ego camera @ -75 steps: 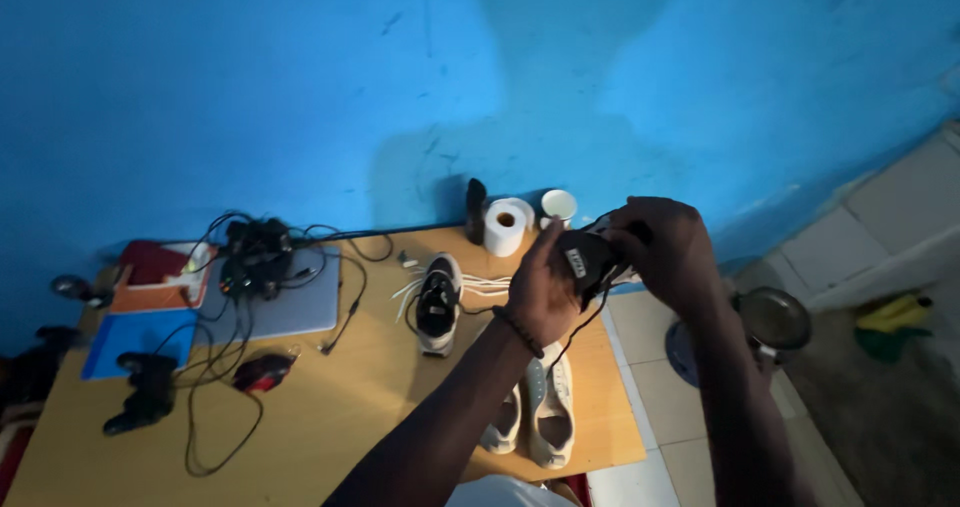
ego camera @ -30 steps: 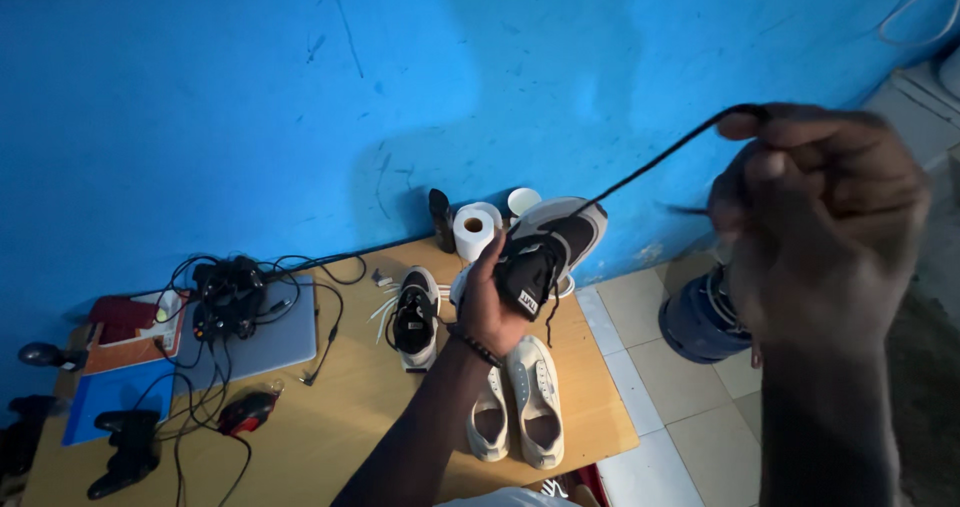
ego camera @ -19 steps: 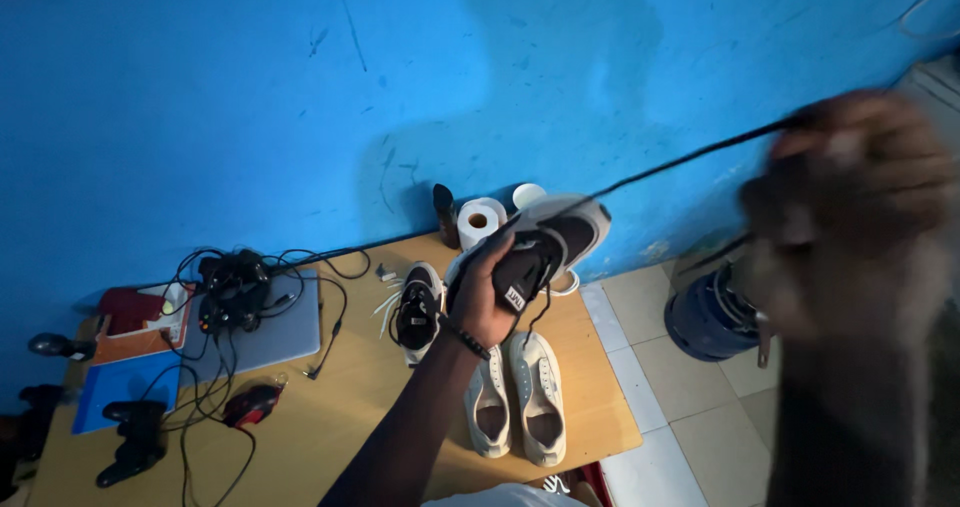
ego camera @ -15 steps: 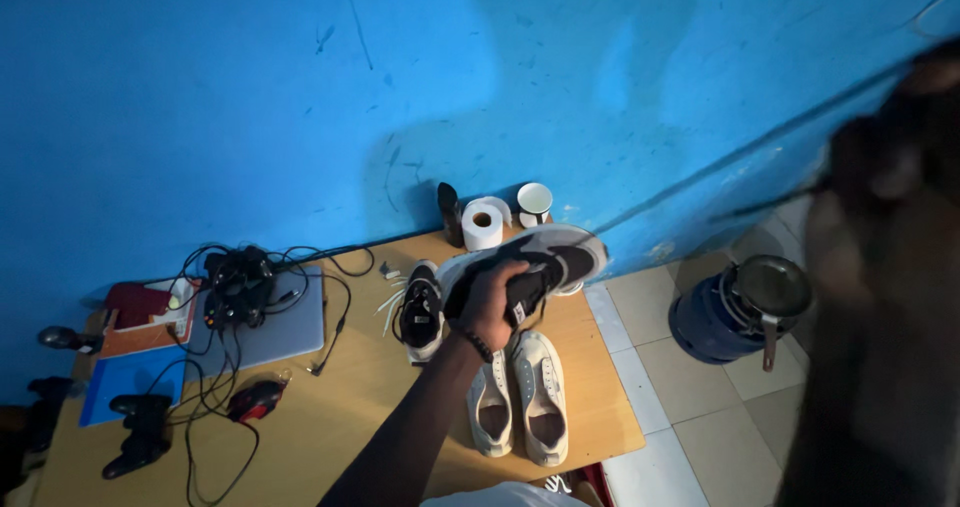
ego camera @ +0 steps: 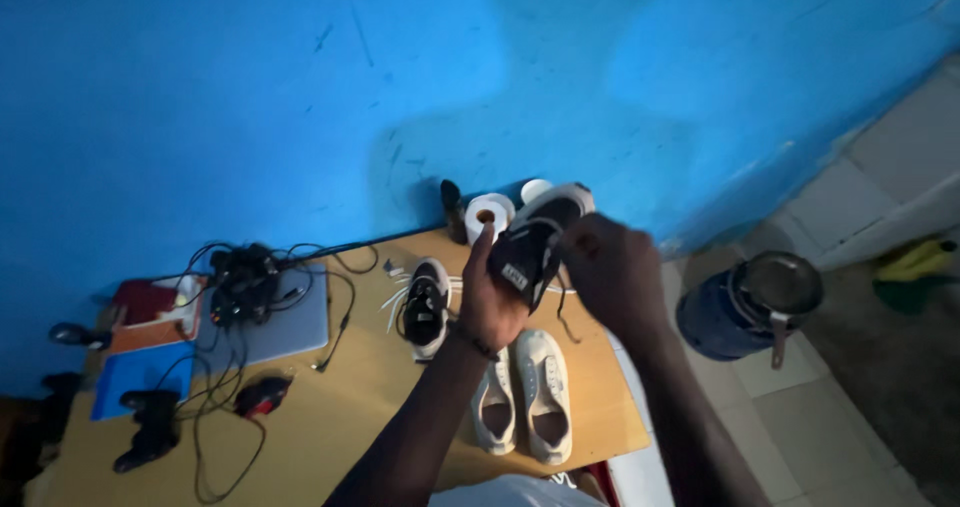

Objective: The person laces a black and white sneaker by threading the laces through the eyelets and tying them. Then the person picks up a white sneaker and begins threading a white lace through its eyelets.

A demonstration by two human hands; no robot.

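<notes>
Both hands on a raised black sneaker (ego camera: 535, 242)

Left hand (ego camera: 493, 302) clasps its heel; right hand (ego camera: 612, 272), just beside, grips the laces, above white shoes (ego camera: 525, 395).

We find the black-and-grey sneaker (ego camera: 533, 242) partly covered: our left hand (ego camera: 492, 302) hides its heel side, our right hand (ego camera: 612, 272) its lace area. Where the thin black lace (ego camera: 560, 312) is gripped we cannot tell. The white ceramic cup (ego camera: 535, 189) sits mostly behind the sneaker. The dark object (ego camera: 20, 437) on the wooden table's left is cut by the frame edge.
</notes>
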